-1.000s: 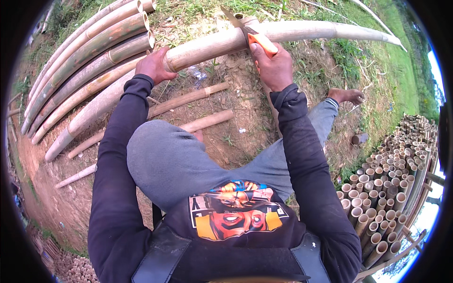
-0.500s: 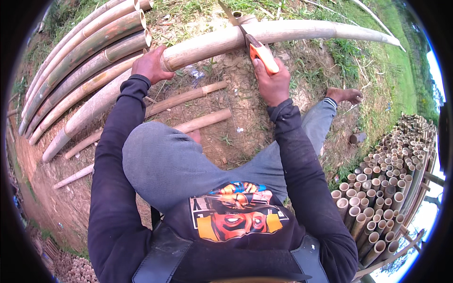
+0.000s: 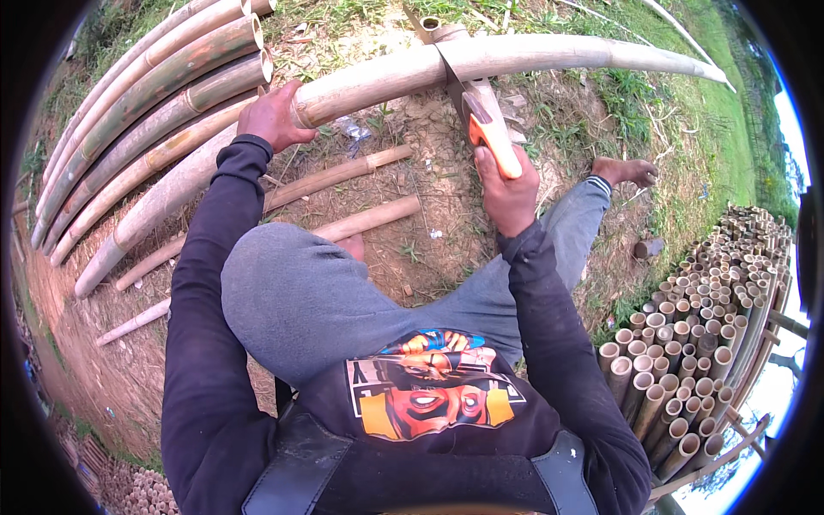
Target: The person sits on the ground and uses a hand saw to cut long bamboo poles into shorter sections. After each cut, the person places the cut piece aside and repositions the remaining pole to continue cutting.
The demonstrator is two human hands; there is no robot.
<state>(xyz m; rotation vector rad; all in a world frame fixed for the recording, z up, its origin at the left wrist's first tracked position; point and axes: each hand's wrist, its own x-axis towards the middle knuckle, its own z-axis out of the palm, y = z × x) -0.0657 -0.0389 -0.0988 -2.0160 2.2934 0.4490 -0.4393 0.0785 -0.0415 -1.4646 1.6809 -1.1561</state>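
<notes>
A long pale bamboo pole (image 3: 369, 81) runs across from the lower left to the far right. My left hand (image 3: 276, 120) is wrapped over the pole near a joint, gripping it. In my right hand (image 3: 510, 189) is the orange handle of a handsaw (image 3: 493, 142). Its dark blade lies across the pole, with the tip reaching past the far side. Beneath the pole at the blade stands a short bamboo support (image 3: 451, 34), partly hidden by the pole.
Several bamboo poles (image 3: 172, 94) lie side by side at the left. Shorter bamboo pieces (image 3: 365, 219) rest on the dirt near my bent knee. At the right stands a large stack of cut bamboo lengths (image 3: 678, 360). My bare foot (image 3: 625, 172) is on the ground beyond the saw.
My right hand has drawn the saw back toward me and slightly right, so more blade shows on the near side of the pole. My left hand keeps its hold.
</notes>
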